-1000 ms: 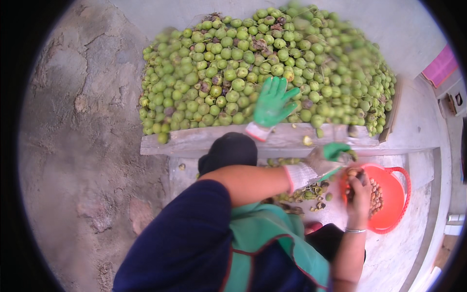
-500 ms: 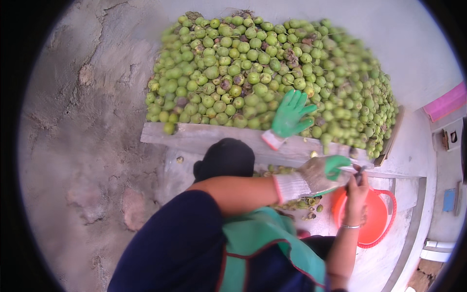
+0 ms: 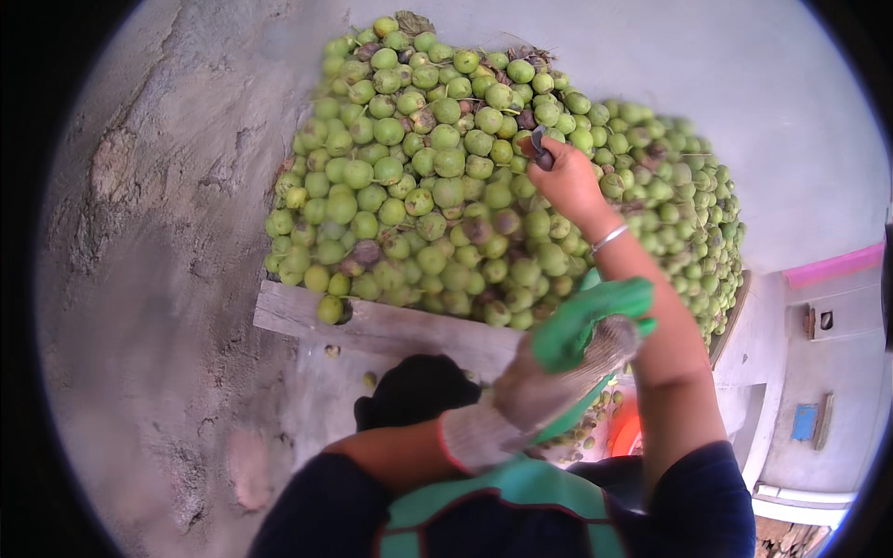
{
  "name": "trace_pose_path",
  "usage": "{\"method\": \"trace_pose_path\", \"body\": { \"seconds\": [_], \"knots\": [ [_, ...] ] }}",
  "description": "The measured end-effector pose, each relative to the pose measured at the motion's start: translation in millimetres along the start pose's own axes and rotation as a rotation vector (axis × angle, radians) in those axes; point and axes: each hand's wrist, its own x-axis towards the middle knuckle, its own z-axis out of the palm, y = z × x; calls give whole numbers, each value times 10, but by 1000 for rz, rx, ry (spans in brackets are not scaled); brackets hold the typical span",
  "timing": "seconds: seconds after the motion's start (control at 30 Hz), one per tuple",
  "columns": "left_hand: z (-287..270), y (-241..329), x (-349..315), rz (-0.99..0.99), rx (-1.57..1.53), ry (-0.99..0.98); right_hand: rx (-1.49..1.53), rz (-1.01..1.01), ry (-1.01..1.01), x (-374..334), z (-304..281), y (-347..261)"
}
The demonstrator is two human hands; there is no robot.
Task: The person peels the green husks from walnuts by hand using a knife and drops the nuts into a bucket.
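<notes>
Fruits (image 3: 446,163) lie heaped beyond the long edge of the board (image 3: 391,324), likely firm, light and smooth, best cupped round their sides. The right hand (image 3: 569,181) grasps a knife (image 3: 542,156) over them; the left hand (image 3: 563,363), gloved, looks curled, but whether it holds anything I cannot tell.
</notes>
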Motion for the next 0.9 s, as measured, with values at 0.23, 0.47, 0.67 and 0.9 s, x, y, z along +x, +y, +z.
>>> {"method": "trace_pose_path", "body": {
  "seconds": [0.23, 0.47, 0.67, 0.9],
  "knots": [
    [-378, 283, 117, 91, -134, -2, -234, -49, -19, 1004, 673, 98],
    [-550, 512, 257, 222, -212, 145, -658, -263, -67, 1408, 1116, 6],
    [-1214, 1336, 1147, 515, 872, 350, -781, -81, -436, 1650, 765, 163],
    [-2348, 1304, 1775, 672, 2241, 516, -612, -39, -436, 1579, 838, 104]
  ]
}}
